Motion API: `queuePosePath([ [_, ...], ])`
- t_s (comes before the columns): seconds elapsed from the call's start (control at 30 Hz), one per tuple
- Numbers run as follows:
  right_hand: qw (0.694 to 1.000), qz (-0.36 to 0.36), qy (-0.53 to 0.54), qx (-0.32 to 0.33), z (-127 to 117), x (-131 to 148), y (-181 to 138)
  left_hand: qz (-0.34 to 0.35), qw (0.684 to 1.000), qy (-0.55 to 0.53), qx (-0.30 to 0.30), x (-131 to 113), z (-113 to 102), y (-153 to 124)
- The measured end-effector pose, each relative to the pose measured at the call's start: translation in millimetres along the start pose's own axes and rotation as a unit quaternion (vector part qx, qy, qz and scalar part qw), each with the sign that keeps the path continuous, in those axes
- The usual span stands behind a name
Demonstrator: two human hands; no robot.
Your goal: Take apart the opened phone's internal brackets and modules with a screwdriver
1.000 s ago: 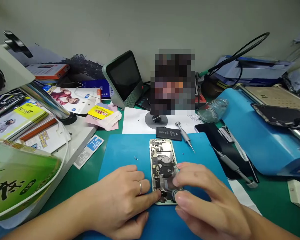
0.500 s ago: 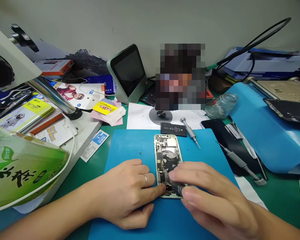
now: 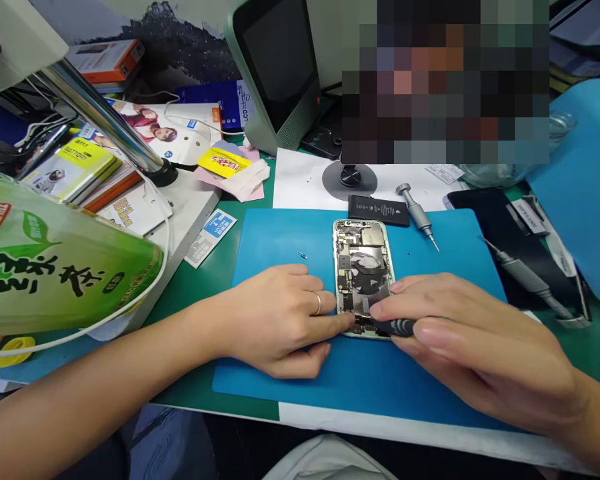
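An opened phone (image 3: 371, 238) lies on the blue mat (image 3: 275, 230), its circuit board and inner parts bare. My left hand (image 3: 290, 320) rests at its left, a ring on one finger; the index finger stretches onto the phone's lower left while the others bend loosely, holding nothing visible. From the right, my right hand (image 3: 475, 340) pinches a slim dark tool (image 3: 399, 327) with pale rings over the phone's lower end. The tool's kind and its tip are not clear. A black phone battery (image 3: 380, 212) and a grey screwdriver (image 3: 416, 208) lie just beyond the phone.
Tiny metal bits (image 3: 303, 256) lie on the mat. At right, another screwdriver (image 3: 525, 279) rests on a dark panel (image 3: 485, 208). A green tub (image 3: 65, 267) stands at left, beside a metal stand pole (image 3: 105, 123). A screened device (image 3: 280, 73) stands behind.
The view has tilted down and come closer, now showing the table's front edge. My right hand holds the dark tool flatter, with more of it visible. My left index finger stays on the phone.
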State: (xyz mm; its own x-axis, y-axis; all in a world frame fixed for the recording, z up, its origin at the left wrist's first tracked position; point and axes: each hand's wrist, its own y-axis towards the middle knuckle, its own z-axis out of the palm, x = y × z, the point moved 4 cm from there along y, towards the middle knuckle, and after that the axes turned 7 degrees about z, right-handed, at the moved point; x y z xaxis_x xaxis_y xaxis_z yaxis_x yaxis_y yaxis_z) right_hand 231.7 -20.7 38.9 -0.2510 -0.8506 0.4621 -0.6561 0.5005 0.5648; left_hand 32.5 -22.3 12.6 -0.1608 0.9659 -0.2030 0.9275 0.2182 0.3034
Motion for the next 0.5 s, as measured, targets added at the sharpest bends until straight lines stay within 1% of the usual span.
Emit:
queuePosePath([
  [0.13,0.999,0.02,0.042,-0.002,1,-3,0,0.004,1.0,0.003,0.004,-1,-1,-1],
  [0.2,0.998,0.038,0.055,-0.021,-3,-5,0,0.006,1.0,0.002,0.002,-1,-1,-1],
  [0.23,0.996,0.051,0.055,-0.043,-6,-6,0,0.007,1.0,0.003,0.001,-1,-2,-1],
  [0.3,0.99,0.07,0.034,-0.115,-16,-11,-1,0.008,1.0,0.006,0.006,-1,-2,-2],
  [0.37,0.977,0.09,-0.015,-0.192,-27,-18,-4,0.008,1.0,0.011,0.004,-1,-2,-1],
  [0.4,0.971,0.097,-0.046,-0.216,-32,-23,-6,0.007,1.0,0.015,-0.002,-1,-3,-1],
  [0.43,0.963,0.115,-0.078,-0.23,-37,-30,-7,0.004,1.0,0.02,-0.013,-1,-3,-1],
  [0.5,0.952,0.155,-0.129,-0.231,-44,-45,-10,-0.007,0.998,0.034,-0.045,0,-5,-1],
])
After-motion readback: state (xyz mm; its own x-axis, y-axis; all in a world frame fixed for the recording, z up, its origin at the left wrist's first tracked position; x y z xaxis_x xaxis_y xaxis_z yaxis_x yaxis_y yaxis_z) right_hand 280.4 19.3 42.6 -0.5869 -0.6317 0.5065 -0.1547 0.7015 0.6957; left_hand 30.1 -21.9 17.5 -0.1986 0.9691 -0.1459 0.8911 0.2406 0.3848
